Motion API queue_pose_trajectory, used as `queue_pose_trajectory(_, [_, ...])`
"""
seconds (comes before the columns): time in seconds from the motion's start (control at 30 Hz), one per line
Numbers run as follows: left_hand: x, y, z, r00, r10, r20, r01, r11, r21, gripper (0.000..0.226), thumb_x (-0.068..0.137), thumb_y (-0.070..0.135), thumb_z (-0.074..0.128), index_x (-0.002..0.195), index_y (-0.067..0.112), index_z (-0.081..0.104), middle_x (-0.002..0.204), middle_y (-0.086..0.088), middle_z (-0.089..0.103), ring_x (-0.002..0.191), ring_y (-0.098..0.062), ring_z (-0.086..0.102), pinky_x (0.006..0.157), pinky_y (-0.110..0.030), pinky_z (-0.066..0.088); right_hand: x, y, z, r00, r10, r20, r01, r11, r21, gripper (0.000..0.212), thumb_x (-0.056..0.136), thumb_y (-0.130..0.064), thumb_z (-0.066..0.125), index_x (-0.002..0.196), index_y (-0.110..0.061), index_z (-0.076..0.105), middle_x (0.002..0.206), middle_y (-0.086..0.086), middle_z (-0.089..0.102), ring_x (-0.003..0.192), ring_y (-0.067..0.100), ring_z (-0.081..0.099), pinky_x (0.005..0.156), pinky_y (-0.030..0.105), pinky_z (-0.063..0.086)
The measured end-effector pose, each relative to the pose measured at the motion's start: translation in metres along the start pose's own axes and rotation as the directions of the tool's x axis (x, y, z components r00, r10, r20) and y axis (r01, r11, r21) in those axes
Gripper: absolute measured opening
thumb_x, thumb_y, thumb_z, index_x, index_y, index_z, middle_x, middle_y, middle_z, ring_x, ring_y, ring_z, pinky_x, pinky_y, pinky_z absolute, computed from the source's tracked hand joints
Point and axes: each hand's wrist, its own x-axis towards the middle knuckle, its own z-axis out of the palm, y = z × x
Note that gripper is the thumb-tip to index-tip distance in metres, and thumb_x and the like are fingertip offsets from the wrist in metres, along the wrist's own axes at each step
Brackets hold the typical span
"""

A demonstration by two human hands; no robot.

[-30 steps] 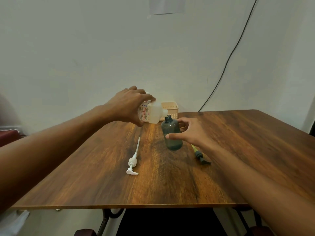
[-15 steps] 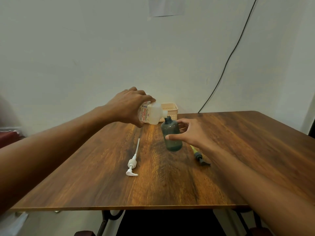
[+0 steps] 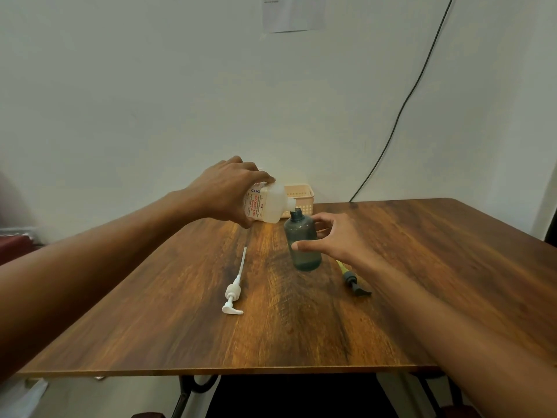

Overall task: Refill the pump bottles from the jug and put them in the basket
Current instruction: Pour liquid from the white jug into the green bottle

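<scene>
My left hand [image 3: 224, 190] grips a white jug [image 3: 266, 205] with a printed label, tipped on its side so its spout sits over the mouth of a dark teal bottle [image 3: 301, 239]. That bottle stands upright and uncapped in the middle of the wooden table [image 3: 422, 267]. My right hand [image 3: 340, 239] curls around its right side, thumb on the front. A white pump head [image 3: 233, 294] with its long tube lies on the table to the left. A dark pump head [image 3: 355, 283] with a yellowish tube lies to the right, partly under my right forearm.
A pale peach slotted basket [image 3: 301, 196] stands at the table's back edge against the wall, just behind the jug. A black cable [image 3: 401, 116] runs down the wall to the table's rear. A paper sheet [image 3: 294, 13] hangs on the wall above.
Both hands, the jug and the bottle keep the same pose. Only the camera view has shifted slightly.
</scene>
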Motion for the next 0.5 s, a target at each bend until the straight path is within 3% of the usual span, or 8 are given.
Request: queue_pose_trajectory(0.5, [-0.0022, -0.0001, 0.0038, 1.000, -0.011, -0.001, 0.011, 1.000, -0.010, 0.099, 0.067, 0.061, 0.084, 0.153, 0.033, 0.041, 0.137, 0.005, 0.057, 0.121, -0.017, 0.048, 0.087, -0.024, 0.033, -0.0028, -0.0017, -0.0012, 1.000, -0.005, 0.011, 0.005, 1.000, 0.018, 0.070, 0.070, -0.041, 0.097, 0.132, -0.022, 0.071, 0.126, -0.005, 0.074, 0.101, 0.005, 0.067, 0.078, 0.019, 0.056])
